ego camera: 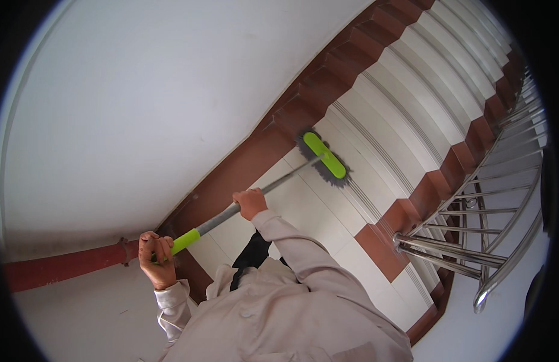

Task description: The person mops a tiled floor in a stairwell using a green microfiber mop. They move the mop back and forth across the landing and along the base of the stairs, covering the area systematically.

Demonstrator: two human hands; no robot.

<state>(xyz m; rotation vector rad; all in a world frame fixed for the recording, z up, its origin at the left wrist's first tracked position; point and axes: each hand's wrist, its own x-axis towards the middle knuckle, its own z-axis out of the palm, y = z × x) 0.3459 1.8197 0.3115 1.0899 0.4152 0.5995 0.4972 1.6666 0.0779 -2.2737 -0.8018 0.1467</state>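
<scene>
A mop with a lime-green oval head [324,155] and grey fringe rests on the white tiles by the edge of a step. Its grey pole [288,175] runs down to the left towards me. My left hand [157,258] is closed round the lime-green grip at the top end of the pole. Further down, my right hand [251,203] holds the grey part of the pole. Both forearms are in pale sleeves, and my torso hides part of the landing floor.
White-tiled stairs [397,104] with reddish-brown borders run to the upper right. A stainless steel railing [460,253] stands at the right. The white wall [125,113] is on the left, with a red pipe [75,264] below it.
</scene>
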